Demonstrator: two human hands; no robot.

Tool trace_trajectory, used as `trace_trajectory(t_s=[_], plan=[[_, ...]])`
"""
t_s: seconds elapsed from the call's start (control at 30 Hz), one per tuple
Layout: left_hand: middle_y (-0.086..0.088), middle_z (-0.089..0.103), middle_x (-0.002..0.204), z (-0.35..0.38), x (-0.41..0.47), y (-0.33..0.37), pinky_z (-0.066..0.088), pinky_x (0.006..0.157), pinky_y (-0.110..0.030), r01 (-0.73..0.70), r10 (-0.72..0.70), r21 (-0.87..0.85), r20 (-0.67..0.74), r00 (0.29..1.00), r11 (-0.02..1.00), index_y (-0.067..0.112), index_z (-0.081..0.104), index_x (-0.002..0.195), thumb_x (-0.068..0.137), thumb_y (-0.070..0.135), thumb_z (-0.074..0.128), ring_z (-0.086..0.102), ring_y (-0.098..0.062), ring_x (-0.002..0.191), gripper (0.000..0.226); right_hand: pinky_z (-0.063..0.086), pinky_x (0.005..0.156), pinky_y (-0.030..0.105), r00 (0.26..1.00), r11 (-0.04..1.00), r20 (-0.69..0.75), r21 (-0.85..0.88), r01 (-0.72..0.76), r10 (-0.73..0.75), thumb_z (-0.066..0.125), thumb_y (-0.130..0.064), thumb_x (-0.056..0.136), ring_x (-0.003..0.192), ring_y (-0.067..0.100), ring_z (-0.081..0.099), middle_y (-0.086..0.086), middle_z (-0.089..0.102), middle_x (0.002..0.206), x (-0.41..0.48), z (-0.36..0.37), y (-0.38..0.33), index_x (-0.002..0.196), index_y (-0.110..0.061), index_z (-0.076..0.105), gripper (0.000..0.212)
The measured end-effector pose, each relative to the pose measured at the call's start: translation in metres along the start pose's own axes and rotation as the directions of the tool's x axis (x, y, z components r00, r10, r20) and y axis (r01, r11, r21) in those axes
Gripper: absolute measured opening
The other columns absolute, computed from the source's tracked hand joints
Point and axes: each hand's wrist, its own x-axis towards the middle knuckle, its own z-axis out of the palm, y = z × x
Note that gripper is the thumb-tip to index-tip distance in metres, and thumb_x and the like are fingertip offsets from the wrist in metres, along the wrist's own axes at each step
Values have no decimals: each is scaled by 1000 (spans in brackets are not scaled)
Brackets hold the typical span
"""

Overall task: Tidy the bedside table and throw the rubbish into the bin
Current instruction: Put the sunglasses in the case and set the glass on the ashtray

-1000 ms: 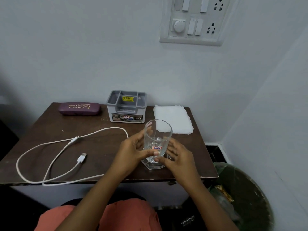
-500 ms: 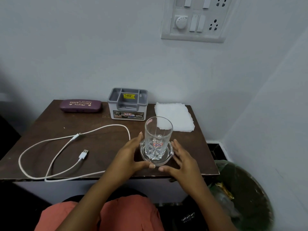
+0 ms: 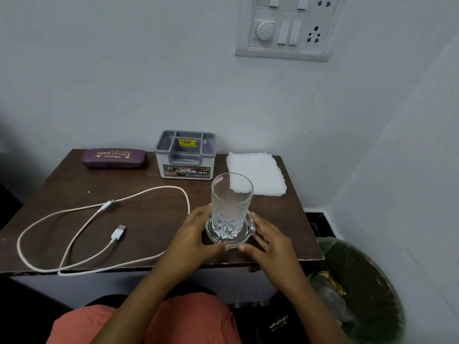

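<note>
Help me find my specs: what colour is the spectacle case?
The spectacle case is dark purple with gold lettering; head view shows it best.

glass point(image 3: 231, 207): clear, cut facets | table point(image 3: 154, 219): dark matt wood | organiser point(image 3: 185, 155): grey plastic
</note>
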Motion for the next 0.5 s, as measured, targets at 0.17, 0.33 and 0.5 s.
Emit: trace_trajectory(t_s=[0.17,0.33,0.5], plan=[[17,42,138,5,-2,-3,33,108,-17,-16,15,-55,-25,1000,998,45,46,128,57,33,83,41,6,125,81,43,93,11,997,998,54,32,-54,52,58,6,86,119,-7,51,-11,52,133,1,-14,7,134,-22,46,57],[27,43,134,7,1,-6,39,109,-34,-6,-4,-141,-72,997,990,64,46,116,47,41,82,46,2,125,82,48,92,18,999,999,44,-9,-31,31,61,3,86,111,3,62,-11,68,116,18,-24,5,116,-32,59,46],[29,45,131,5,11,-10,39,108,-34,-17,3,-143,-95,995,990,66,46,114,46,40,81,46,2,124,80,45,99,22,998,1000,60,18,-15,14,64,3,84,116,2,58,-18,65,119,25,-16,5,117,-37,57,53]])
